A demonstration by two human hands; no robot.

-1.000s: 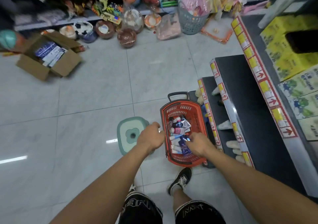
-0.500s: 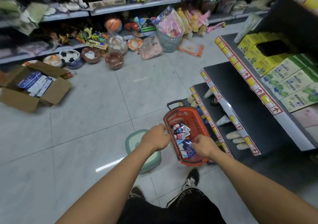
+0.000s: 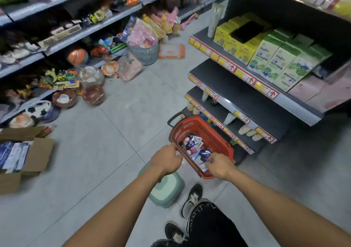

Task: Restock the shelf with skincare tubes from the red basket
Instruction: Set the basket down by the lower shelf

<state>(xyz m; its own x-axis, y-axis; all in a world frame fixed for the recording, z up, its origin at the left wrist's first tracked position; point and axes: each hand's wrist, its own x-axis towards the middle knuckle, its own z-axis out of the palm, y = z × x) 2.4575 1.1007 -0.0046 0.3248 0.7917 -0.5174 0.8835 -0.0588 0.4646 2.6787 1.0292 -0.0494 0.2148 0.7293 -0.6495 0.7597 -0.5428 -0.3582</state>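
Left grip [image 3: 167,160] is clenched on the near-left rim of the red basket [image 3: 224,144], which is set on the floor beside the bottom shelf [image 3: 224,114]. Right grip [image 3: 218,164] is curled over the skincare tubes [image 3: 195,148] heaped inside; whether one is actually pinched cannot be told. One tube should be singled out, lifted clear of the rim, then stood on the shelf with the basket steadied.

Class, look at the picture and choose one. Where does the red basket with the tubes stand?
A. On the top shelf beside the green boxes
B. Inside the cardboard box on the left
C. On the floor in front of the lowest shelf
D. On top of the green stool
C. The red basket stands on the tiled floor, right by the lowest shelf, with the tubes lying inside it.
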